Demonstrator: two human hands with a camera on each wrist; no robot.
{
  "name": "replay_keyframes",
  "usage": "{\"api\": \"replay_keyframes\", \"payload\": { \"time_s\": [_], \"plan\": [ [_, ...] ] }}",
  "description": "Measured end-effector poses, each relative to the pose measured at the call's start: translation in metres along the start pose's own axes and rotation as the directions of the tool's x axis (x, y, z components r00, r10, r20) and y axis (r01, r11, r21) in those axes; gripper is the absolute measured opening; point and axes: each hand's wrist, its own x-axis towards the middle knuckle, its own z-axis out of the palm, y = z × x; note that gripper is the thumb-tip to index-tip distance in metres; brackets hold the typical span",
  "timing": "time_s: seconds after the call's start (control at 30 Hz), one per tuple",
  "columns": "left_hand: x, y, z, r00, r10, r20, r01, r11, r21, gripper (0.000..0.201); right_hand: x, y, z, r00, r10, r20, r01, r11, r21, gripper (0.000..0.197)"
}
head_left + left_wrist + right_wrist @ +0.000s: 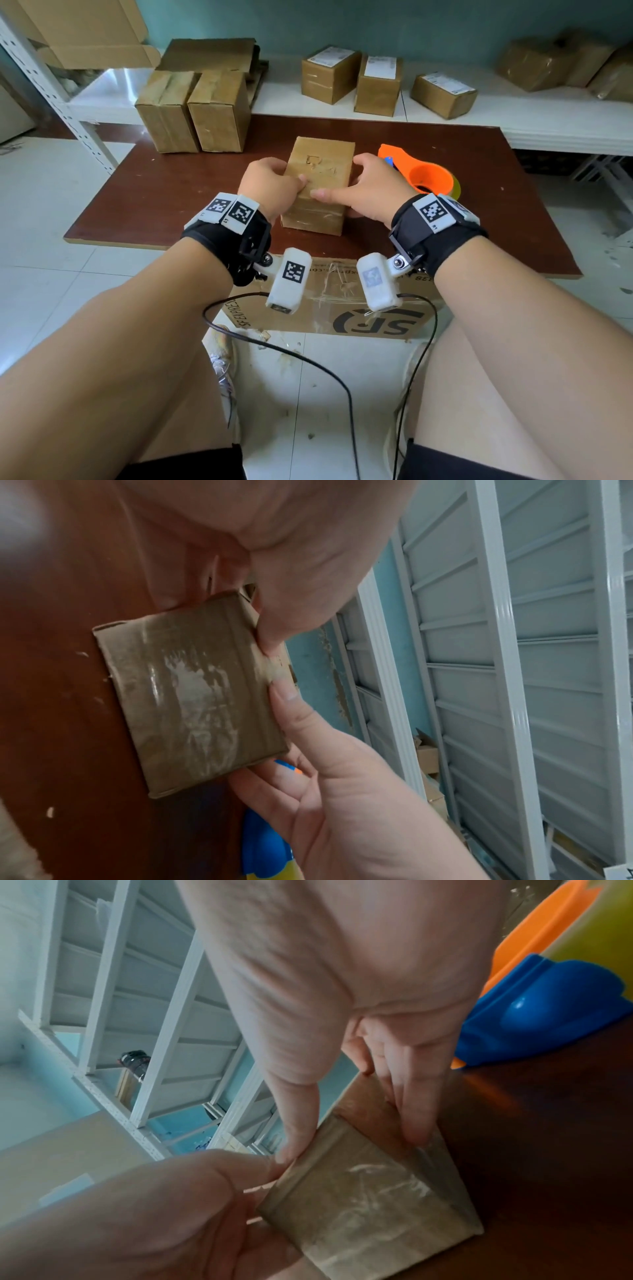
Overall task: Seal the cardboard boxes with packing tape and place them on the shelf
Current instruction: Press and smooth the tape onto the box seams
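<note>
Cardboard box [320,185] sits on brown table [171,192], between both hands; left hand [270,186] grips left side, right hand [370,188] grips right side, thumbs on top; shiny tape looks slippery, box may slip when lifted; orange tape tool [423,171] just behind right hand, easy to bump.
</note>
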Motion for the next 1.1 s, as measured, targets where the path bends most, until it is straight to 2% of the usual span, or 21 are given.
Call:
{"api": "replay_keyframes", "payload": {
  "time_s": [0.1, 0.13, 0.17, 0.2, 0.23, 0.27, 0.33, 0.4, 0.47, 0.57, 0.63, 0.73, 0.83, 0.93, 1.0, 1.1],
  "plan": [
    [0.000, -0.001, 0.001, 0.999, 0.033, 0.003, -0.033, 0.999, -0.009, 0.042, -0.010, -0.005, 0.003, 0.999, 0.033, -0.007, -0.033, 0.999, -0.008, 0.053],
    [0.000, 0.000, 0.002, 0.999, 0.050, 0.004, -0.050, 0.999, -0.011, 0.040, -0.011, -0.005, 0.005, 0.998, 0.056, -0.012, -0.056, 0.998, 0.010, 0.048],
    [0.000, -0.001, 0.003, 0.998, 0.062, 0.008, -0.062, 0.998, -0.015, 0.040, -0.012, -0.006, 0.008, 0.996, 0.084, -0.019, -0.083, 0.995, 0.055, 0.051],
    [-0.001, 0.000, 0.003, 0.997, 0.071, 0.018, -0.071, 0.997, -0.016, 0.039, -0.013, -0.006, 0.011, 0.992, 0.127, -0.024, -0.124, 0.987, 0.098, 0.068],
    [-0.002, 0.001, 0.003, 0.996, 0.077, 0.034, -0.077, 0.997, -0.014, 0.038, -0.012, -0.006, 0.014, 0.987, 0.156, -0.034, -0.152, 0.982, 0.112, 0.094],
    [-0.003, 0.003, 0.003, 0.995, 0.082, 0.056, -0.082, 0.997, -0.010, 0.035, -0.011, -0.004, 0.016, 0.983, 0.176, -0.049, -0.172, 0.982, 0.077, 0.115],
    [-0.005, 0.004, 0.003, 0.991, 0.092, 0.096, -0.093, 0.996, 0.008, 0.029, -0.009, -0.003, 0.017, 0.983, 0.165, -0.076, -0.166, 0.986, -0.007, 0.129],
    [-0.006, 0.005, 0.001, 0.990, 0.086, 0.115, -0.088, 0.996, 0.012, 0.025, -0.008, -0.002, 0.016, 0.984, 0.158, -0.087, -0.160, 0.987, -0.011, 0.127],
    [-0.013, 0.007, -0.001, 0.988, 0.063, 0.141, -0.066, 0.998, 0.016, 0.015, -0.007, -0.002, 0.013, 0.981, 0.174, -0.080, -0.172, 0.985, 0.029, 0.117],
    [-0.022, 0.009, -0.003, 0.983, 0.045, 0.180, -0.048, 0.999, 0.016, 0.032, -0.005, -0.003, 0.007, 0.978, 0.199, -0.057, -0.195, 0.979, 0.063, 0.091],
    [-0.024, 0.007, -0.002, 0.985, 0.067, 0.157, -0.074, 0.997, 0.037, 0.032, -0.003, -0.002, 0.004, 0.975, 0.215, -0.052, -0.208, 0.972, 0.106, 0.083],
    [-0.023, 0.006, -0.002, 0.990, 0.067, 0.121, -0.078, 0.993, 0.086, 0.023, -0.001, -0.002, 0.007, 0.967, 0.248, -0.058, -0.235, 0.958, 0.166, 0.080],
    [-0.020, 0.004, -0.003, 0.998, 0.049, 0.047, -0.052, 0.997, 0.064, 0.053, 0.001, -0.003, 0.011, 0.960, 0.278, -0.037, -0.265, 0.942, 0.207, 0.079],
    [-0.017, 0.001, -0.002, 0.999, 0.042, -0.020, -0.041, 0.998, 0.056, 0.066, 0.001, -0.005, 0.010, 0.963, 0.271, -0.013, -0.259, 0.934, 0.245, 0.071],
    [-0.014, 0.001, -0.002, 0.997, -0.032, -0.068, 0.034, 0.999, 0.025, 0.065, 0.002, -0.008, 0.008, 0.965, 0.262, -0.008, -0.256, 0.947, 0.192, 0.071],
    [-0.008, 0.005, -0.005, 0.992, -0.102, -0.075, 0.102, 0.995, -0.009, 0.072, 0.009, -0.006, -0.004, 0.964, 0.241, -0.113, -0.242, 0.970, 0.005, 0.093]
  ]
}}
